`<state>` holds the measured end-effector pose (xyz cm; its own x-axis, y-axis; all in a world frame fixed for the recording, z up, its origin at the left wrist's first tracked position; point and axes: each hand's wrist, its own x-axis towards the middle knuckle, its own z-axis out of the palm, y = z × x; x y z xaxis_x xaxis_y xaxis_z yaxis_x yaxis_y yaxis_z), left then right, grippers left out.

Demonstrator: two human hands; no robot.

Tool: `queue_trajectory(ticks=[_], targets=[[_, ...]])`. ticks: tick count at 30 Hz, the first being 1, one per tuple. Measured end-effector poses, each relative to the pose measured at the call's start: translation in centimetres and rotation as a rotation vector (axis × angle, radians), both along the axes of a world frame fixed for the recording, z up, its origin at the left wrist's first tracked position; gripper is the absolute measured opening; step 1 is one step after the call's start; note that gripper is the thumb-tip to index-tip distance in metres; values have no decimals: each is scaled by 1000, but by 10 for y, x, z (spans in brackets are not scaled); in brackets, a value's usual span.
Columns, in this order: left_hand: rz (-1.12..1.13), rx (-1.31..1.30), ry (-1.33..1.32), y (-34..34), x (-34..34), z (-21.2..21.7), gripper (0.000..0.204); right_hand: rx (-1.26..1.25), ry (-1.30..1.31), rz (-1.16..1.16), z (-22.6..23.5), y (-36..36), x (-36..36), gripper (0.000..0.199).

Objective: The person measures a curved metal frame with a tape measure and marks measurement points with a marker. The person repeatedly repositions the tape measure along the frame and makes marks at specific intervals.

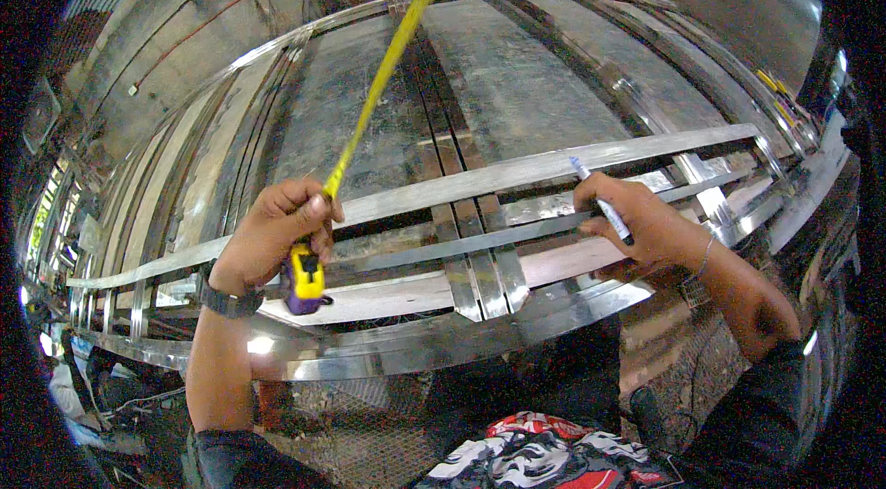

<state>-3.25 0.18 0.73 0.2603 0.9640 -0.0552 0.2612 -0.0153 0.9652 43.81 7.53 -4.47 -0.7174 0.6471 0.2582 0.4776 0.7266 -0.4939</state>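
Yellow tape blade (389, 65) extends from the pinching left hand (275, 226), its case (305, 280) just below; the right hand (648, 218) grips a marker (612, 216).

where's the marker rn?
Head view, right of centre: the marker is in the right hand, its upper end overlapping the long pale bar in the picture.

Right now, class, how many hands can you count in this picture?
2: the left hand gripping the tape measure, and the right hand holding a marker.
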Motion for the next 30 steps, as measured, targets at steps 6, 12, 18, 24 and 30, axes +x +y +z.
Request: queue_trajectory(ticks=[6,12,18,24,30], targets=[[-107,99,492,0,22,8,30,-20,-5,-89,-5,6,50,34],[-101,-108,471,16,47,16,35,175,-111,-116,-5,-1,65,31],[-111,-77,564,25,53,23,39,667,-58,-19,13,-42,68,36],[-246,-168,671,35,54,19,41,435,41,-77,23,5,28,34],[-267,-237,660,34,39,2,34,68,10,68,2,30,7,30]])
